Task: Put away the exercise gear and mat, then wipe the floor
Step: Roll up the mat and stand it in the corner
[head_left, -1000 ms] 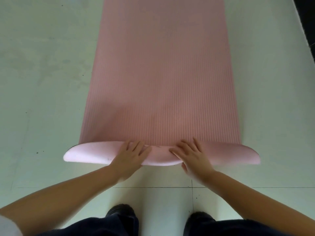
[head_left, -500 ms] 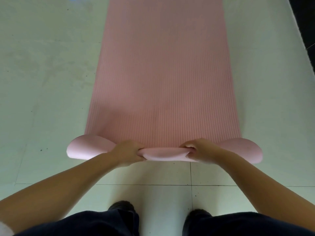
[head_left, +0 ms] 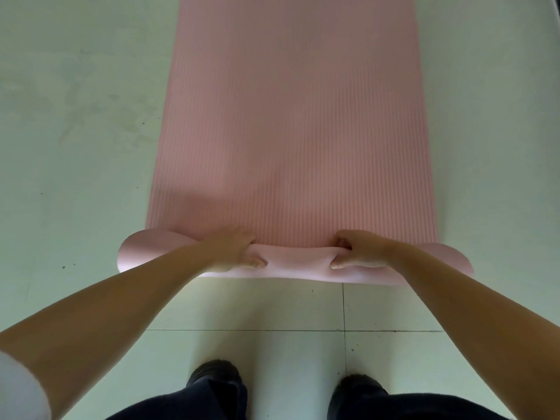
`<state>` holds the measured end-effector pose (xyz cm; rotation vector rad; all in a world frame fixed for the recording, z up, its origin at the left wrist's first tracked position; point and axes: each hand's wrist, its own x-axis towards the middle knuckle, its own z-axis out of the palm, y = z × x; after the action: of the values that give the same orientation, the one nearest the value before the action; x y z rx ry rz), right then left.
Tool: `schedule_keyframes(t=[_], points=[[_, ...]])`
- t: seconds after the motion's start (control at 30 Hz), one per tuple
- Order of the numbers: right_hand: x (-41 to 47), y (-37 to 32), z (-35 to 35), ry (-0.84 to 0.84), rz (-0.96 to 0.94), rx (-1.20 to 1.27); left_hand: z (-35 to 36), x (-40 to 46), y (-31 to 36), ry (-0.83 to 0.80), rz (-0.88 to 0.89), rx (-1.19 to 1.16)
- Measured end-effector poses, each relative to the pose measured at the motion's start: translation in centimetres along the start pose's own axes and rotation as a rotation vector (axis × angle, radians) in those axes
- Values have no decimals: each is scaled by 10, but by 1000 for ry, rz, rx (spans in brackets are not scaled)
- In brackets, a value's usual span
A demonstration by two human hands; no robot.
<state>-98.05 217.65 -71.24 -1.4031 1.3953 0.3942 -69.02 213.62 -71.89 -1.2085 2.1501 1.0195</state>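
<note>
A long pink ribbed exercise mat [head_left: 294,116] lies flat on the pale floor and runs away from me. Its near end is curled over into a loose roll [head_left: 295,263], paler on the smooth underside. My left hand [head_left: 235,250] grips the roll left of centre, fingers curled over its top and thumb on the near side. My right hand [head_left: 356,250] grips it right of centre the same way. The roll bulges higher at both outer ends than between my hands.
Pale tiled floor [head_left: 75,177] with dark specks and grout lines spreads on both sides of the mat. My two dark shoes [head_left: 216,374] stand just behind the roll. A dark edge shows at the far right top corner.
My hands went from lying flat on the curled mat edge to gripping it, and the roll has tightened between them. The hands have moved slightly apart.
</note>
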Motion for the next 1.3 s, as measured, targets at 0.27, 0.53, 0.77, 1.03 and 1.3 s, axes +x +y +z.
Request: schedule_keyframes(t=[0.27,0.53,0.77,1.03,1.3], points=[[-15,7,28,768,-198,-517,-4,14,-2,206,51,327],[-19,0,86,616,-303,-891,-11,20,22,422,70,620],[-15,-13,38,516,-232,-812,20,-17,-3,533,187,660],[-21,-15,36,642,-231,-748,-13,-14,7,285,-16,546],[-40,-14,40,791,-285,-699,-20,-43,10,300,14,279]])
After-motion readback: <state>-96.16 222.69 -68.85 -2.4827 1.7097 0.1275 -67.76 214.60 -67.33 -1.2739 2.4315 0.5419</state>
